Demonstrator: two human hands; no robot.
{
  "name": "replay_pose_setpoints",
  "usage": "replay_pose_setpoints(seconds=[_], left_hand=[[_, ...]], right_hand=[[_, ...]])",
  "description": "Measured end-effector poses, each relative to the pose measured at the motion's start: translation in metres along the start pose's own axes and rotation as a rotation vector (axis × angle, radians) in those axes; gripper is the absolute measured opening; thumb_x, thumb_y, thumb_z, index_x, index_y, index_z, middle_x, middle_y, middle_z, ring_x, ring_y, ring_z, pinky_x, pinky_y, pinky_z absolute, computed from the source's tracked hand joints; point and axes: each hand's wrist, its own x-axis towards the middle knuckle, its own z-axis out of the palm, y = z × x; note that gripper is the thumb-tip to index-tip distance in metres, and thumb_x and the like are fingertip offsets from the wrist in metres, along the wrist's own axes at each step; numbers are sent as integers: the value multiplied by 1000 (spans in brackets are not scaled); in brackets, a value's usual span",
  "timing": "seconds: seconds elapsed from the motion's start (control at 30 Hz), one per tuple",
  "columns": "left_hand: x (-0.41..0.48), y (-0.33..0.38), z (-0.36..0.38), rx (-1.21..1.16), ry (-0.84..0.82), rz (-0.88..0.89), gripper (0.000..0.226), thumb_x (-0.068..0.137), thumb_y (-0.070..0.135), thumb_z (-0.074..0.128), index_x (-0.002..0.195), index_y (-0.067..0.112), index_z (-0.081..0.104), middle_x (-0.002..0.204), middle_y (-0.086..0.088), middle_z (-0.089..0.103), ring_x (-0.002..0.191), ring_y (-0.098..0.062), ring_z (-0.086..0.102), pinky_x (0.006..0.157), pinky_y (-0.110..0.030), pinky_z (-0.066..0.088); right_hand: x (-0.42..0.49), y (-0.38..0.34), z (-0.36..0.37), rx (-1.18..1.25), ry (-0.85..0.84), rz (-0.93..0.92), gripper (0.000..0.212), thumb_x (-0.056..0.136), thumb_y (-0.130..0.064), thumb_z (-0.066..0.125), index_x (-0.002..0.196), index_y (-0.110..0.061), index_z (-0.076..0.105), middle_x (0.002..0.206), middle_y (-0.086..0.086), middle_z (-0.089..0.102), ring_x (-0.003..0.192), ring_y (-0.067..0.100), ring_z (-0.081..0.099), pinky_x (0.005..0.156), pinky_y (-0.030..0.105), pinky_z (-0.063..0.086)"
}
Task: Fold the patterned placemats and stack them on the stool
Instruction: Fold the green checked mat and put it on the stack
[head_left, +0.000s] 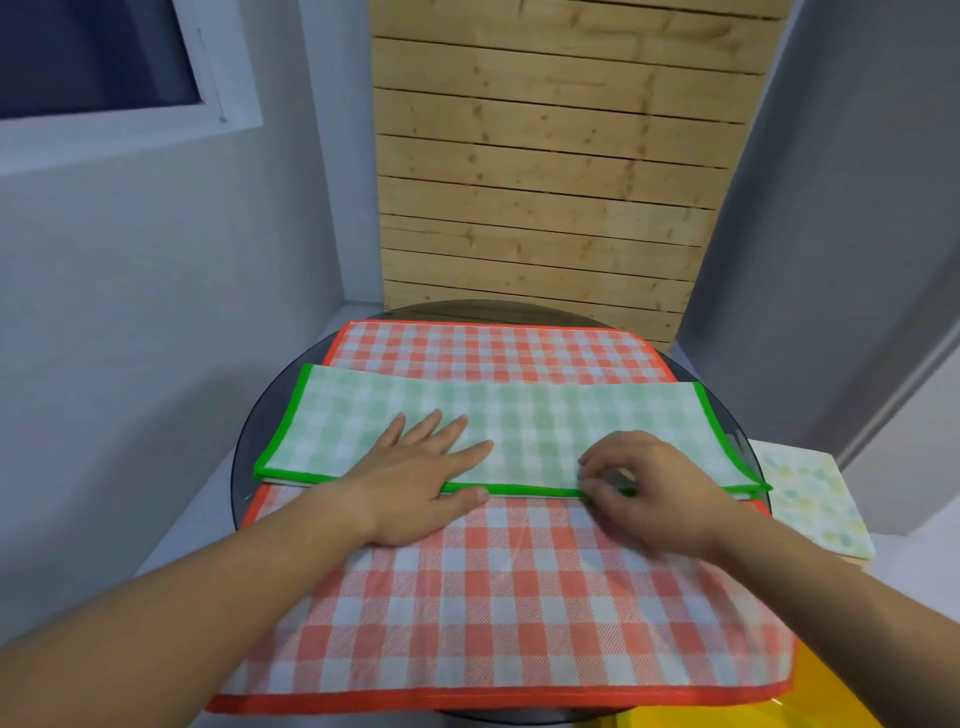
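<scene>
Orange placemat (493, 597) up front's unfolded; left hand (415, 470) flat on green placemat (519, 421), right hand (649, 488) pinching its hem. Lift that palm and layers could slip crooked.

table (493, 310): dark smoked grey | green placemat (545, 415) on table: pale green-white check, bright green border | red placemat (519, 597) on table: orange-red-white gingham, orange-red border | cloth (815, 493) right of table: pale yellow, green-blue blotches | slat panel (545, 182) behind table: light wood

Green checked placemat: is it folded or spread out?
Folded: the green placemat shows two layered green-trimmed edges at its near side, atop the spread red placemat.
</scene>
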Motion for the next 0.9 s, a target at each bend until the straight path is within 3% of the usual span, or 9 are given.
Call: replay_pose_setpoints(seconds=[0.1,0.23,0.33,0.47,0.53,0.6,0.73,0.9], left_hand=[[0,0,2,-21,13,-5,63,96,73,18,154,53,-1,166,11,-13,151,-11,-21,123,-44,-12],[1,0,2,-38,19,-8,63,96,73,20,153,54,1,167,11,-11,151,-11,-20,123,-45,-10],[2,1,-2,-47,5,-6,64,96,72,23,154,53,3,168,8,-8,152,-13,-17,123,-46,-9],[5,2,-15,-13,-2,1,64,95,72,29,154,48,20,166,3,10,152,-18,1,122,-38,1],[12,3,-24,-78,106,4,52,99,63,33,145,42,44,153,2,35,145,-19,21,118,-34,13],[27,3,-29,-178,237,-15,40,104,45,34,138,33,52,143,4,45,139,-19,33,115,-33,22],[62,10,-25,-143,119,-98,56,107,28,28,160,18,12,168,-2,4,155,-17,-1,125,-35,1],[72,11,-12,-149,54,-279,70,105,50,19,160,12,-1,168,-6,-10,154,-18,-11,125,-38,-5]], right_hand=[[33,-10,0,7,53,36,24,96,-36,56,112,-25,70,122,-9,65,115,12,53,104,35,43],[77,-24,19,-96,-64,124,57,100,-45,45,150,-20,38,163,4,24,151,22,15,123,38,14],[89,-22,40,-161,-157,154,66,102,-51,34,157,-19,17,166,6,6,153,24,1,123,41,5],[89,-15,53,-218,-168,156,68,103,-53,25,158,-17,9,166,3,3,153,21,-1,124,40,2],[89,-13,55,-234,-163,149,68,102,-53,22,158,-16,8,166,2,3,153,19,-2,124,39,1],[90,-13,55,-247,-170,149,68,102,-53,20,158,-16,7,166,2,2,153,19,-2,124,38,0],[90,-13,55,-248,-174,154,67,103,-51,19,159,-16,5,166,1,2,153,17,-3,123,36,-1],[90,-12,56,-250,-175,158,66,103,-50,19,159,-17,5,166,-1,1,153,15,-3,124,34,-1]])
